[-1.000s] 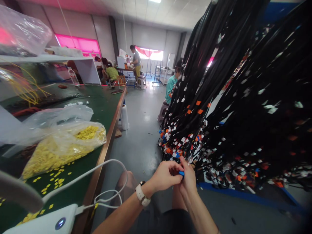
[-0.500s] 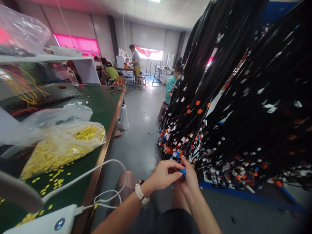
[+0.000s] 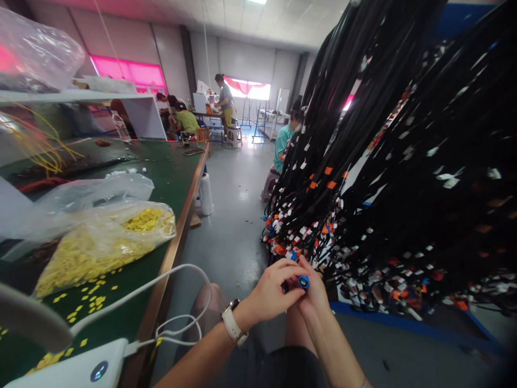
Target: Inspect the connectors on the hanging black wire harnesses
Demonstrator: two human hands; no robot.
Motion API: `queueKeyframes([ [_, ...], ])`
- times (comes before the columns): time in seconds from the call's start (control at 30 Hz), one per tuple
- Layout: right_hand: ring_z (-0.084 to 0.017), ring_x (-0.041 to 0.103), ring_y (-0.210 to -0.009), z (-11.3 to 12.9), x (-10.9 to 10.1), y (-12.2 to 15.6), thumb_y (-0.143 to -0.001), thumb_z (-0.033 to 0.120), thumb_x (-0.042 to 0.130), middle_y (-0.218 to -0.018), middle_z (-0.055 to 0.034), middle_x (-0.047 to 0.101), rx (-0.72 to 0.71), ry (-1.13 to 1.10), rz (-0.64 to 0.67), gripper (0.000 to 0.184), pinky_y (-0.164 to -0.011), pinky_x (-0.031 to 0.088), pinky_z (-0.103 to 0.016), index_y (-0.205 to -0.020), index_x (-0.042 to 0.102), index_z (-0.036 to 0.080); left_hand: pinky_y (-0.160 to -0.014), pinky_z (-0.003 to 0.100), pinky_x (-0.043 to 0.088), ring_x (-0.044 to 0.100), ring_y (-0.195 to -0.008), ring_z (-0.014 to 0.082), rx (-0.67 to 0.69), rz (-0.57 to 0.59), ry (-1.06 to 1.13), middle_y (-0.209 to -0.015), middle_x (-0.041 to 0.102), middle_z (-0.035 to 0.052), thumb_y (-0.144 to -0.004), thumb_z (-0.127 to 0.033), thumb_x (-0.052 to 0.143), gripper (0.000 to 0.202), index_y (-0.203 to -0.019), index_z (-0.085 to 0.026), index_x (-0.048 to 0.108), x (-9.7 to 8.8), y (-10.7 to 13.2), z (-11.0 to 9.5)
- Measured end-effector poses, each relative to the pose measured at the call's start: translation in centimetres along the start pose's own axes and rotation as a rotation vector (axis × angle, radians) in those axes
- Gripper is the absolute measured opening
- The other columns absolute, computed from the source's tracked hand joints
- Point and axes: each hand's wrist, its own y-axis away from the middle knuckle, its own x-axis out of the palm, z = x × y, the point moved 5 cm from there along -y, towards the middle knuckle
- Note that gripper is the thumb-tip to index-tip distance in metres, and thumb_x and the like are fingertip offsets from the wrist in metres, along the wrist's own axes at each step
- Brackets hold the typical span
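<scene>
Both my hands meet low in the middle, just below a big hanging bundle of black cables (image 3: 383, 161). A small blue connector (image 3: 304, 281) on a cable end is pinched between them. My left hand (image 3: 269, 293), with a white watch on the wrist, has its fingers curled round the connector from the left. From the right, my right hand (image 3: 313, 291) grips it with closed fingers. The cable ends carry white, orange and blue tags.
A green workbench (image 3: 169, 172) runs along the left with a bag of yellow parts (image 3: 100, 242), clear bags, a white power bank (image 3: 81, 369) and its white cord. A seated person in teal (image 3: 283, 143) is beyond the cables; other people work at the far tables.
Both hands have risen slightly toward the cable ends, and the blue connector has turned so its round end faces the camera.
</scene>
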Motion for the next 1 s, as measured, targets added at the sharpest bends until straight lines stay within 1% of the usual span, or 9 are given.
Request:
queueKeyframes([
  [0.1, -0.008, 0.052, -0.04, -0.7, -0.1, 0.5, -0.065, 0.027, 0.07, -0.048, 0.0047, 0.056, 0.159, -0.138, -0.108, 0.019, -0.035, 0.042, -0.017, -0.062, 0.055, 0.017, -0.091, 0.027, 0.042, 0.053, -0.103, 0.0163, 0.106, 0.016, -0.082, -0.111, 0.058, 0.0054, -0.074, -0.006, 0.056, 0.036, -0.104, -0.023, 0.064, 0.0, 0.1, -0.9],
  [0.2, -0.005, 0.048, -0.036, -0.7, -0.1, 0.8, -0.062, 0.023, 0.073, -0.046, 0.0069, 0.054, 0.155, -0.175, -0.16, 0.02, -0.03, 0.035, -0.013, -0.063, 0.055, 0.016, -0.089, 0.027, 0.044, 0.056, -0.098, 0.0159, 0.118, 0.007, -0.129, -0.105, 0.063, 0.0054, -0.078, -0.011, 0.055, 0.033, -0.107, -0.024, 0.063, -0.2, 0.1, -1.0],
  [0.3, -0.001, 0.034, -0.026, -0.5, 0.1, 1.1, -0.063, 0.031, 0.074, -0.037, 0.0099, 0.044, 0.144, -0.11, -0.07, 0.027, -0.024, 0.02, -0.011, -0.059, 0.051, 0.016, -0.081, 0.026, 0.046, 0.06, -0.087, 0.0157, 0.037, -0.088, -0.137, -0.098, 0.066, 0.0053, -0.079, -0.017, 0.056, 0.029, -0.107, -0.024, 0.064, -0.9, 0.0, -0.7],
  [0.37, 0.0, 0.028, -0.025, -0.2, 0.3, 1.3, -0.065, 0.037, 0.072, -0.035, 0.0101, 0.04, 0.143, -0.068, 0.031, 0.031, -0.025, 0.016, -0.01, -0.058, 0.051, 0.016, -0.079, 0.025, 0.046, 0.061, -0.084, 0.0154, -0.029, -0.175, -0.111, -0.094, 0.068, 0.0048, -0.079, -0.02, 0.057, 0.025, -0.102, -0.023, 0.067, -1.5, -0.1, -0.3],
  [0.5, 0.0, 0.024, -0.027, 0.4, 0.8, 2.0, -0.066, 0.039, 0.07, -0.038, 0.01, 0.04, 0.124, -0.053, 0.149, 0.03, -0.027, 0.015, -0.01, -0.062, 0.052, 0.016, -0.073, 0.024, 0.047, 0.063, -0.079, 0.0161, -0.224, -0.347, 0.119, -0.091, 0.069, 0.0057, -0.077, -0.026, 0.061, 0.02, -0.094, -0.019, 0.07, -2.4, -0.1, 1.2],
  [0.67, 0.0, 0.02, -0.03, 0.8, 1.1, 2.4, -0.067, 0.036, 0.071, -0.04, 0.0119, 0.035, 0.055, 0.013, 0.184, 0.026, -0.03, 0.013, -0.012, -0.07, 0.054, 0.017, -0.064, 0.025, 0.049, 0.06, -0.064, 0.0134, -0.445, -0.426, 0.648, -0.074, 0.068, 0.0063, -0.072, -0.033, 0.065, 0.026, -0.088, -0.012, 0.068, -1.8, 0.0, 3.2],
  [0.77, 0.0, 0.019, -0.032, 1.0, 1.3, 2.5, -0.066, 0.035, 0.073, -0.041, 0.0113, 0.035, -0.004, 0.092, 0.209, 0.029, -0.031, 0.011, -0.013, -0.062, 0.05, 0.016, -0.064, 0.025, 0.05, 0.061, -0.064, 0.0131, -0.503, -0.429, 0.85, -0.074, 0.066, 0.0069, -0.068, -0.033, 0.07, 0.029, -0.084, -0.009, 0.066, -1.4, 0.1, 3.7],
  [0.87, 0.0, 0.02, -0.032, 1.4, 1.6, 2.7, -0.065, 0.035, 0.073, -0.038, 0.0107, 0.033, -0.077, 0.191, 0.204, 0.039, -0.032, 0.012, -0.015, -0.051, 0.042, 0.017, -0.064, 0.025, 0.051, 0.061, -0.064, 0.0131, -0.532, -0.388, 0.951, -0.074, 0.065, 0.0074, -0.068, -0.031, 0.071, 0.029, -0.083, -0.008, 0.064, -1.2, 0.1, 3.9],
  [1.0, -0.002, 0.022, -0.032, 2.2, 1.7, 2.8, -0.062, 0.038, 0.074, -0.041, 0.0085, 0.04, -0.155, 0.252, 0.118, 0.035, -0.032, 0.013, -0.017, -0.055, 0.048, 0.016, -0.067, 0.026, 0.051, 0.062, -0.065, 0.0134, -0.545, -0.321, 0.986, -0.074, 0.065, 0.0074, -0.065, -0.026, 0.074, 0.028, -0.083, -0.008, 0.063, -1.1, 0.0, 4.0],
])
